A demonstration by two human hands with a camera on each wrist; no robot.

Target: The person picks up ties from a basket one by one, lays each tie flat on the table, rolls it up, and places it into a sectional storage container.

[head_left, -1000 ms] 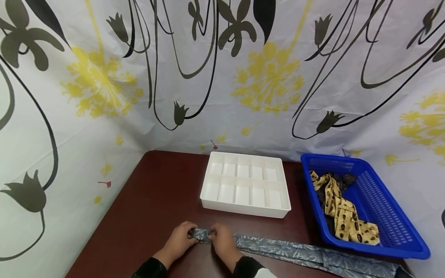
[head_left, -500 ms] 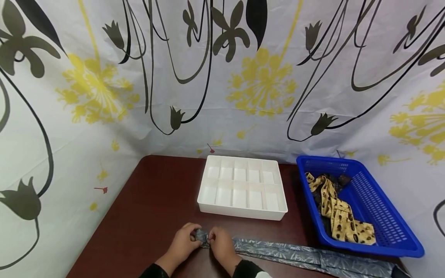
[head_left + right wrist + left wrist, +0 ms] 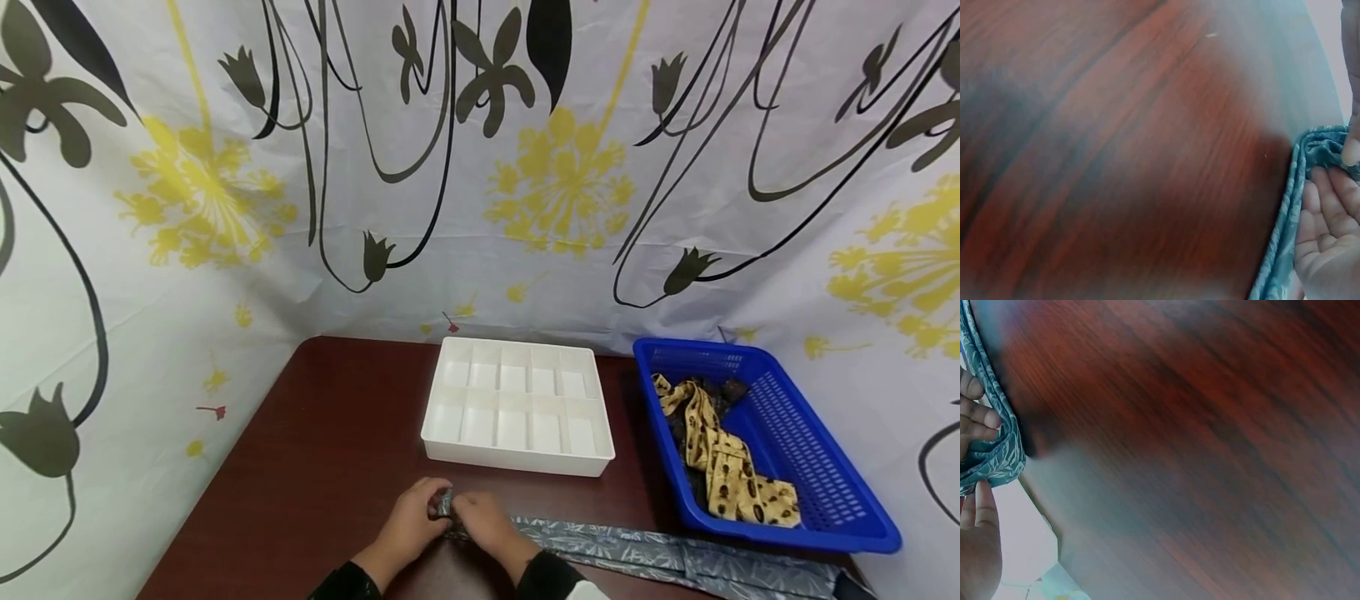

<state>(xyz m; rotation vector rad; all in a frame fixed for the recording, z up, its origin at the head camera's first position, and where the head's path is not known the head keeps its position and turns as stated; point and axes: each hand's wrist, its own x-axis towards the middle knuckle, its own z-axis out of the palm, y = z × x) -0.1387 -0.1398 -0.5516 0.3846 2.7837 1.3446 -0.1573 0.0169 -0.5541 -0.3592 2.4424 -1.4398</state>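
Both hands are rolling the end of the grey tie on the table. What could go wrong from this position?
The roll is small and both hands, left hand and right hand, pinch the grey tie only at its end, so it may spring loose. The long unrolled tail runs toward the table edge beside the blue basket; it could slide off and pull the roll crooked.

A dark wooden surface (image 3: 330, 450) is seen; a white divided tray (image 3: 517, 406), a blue basket (image 3: 817, 467) and a grey patterned tie (image 3: 645, 554) are laid on it.
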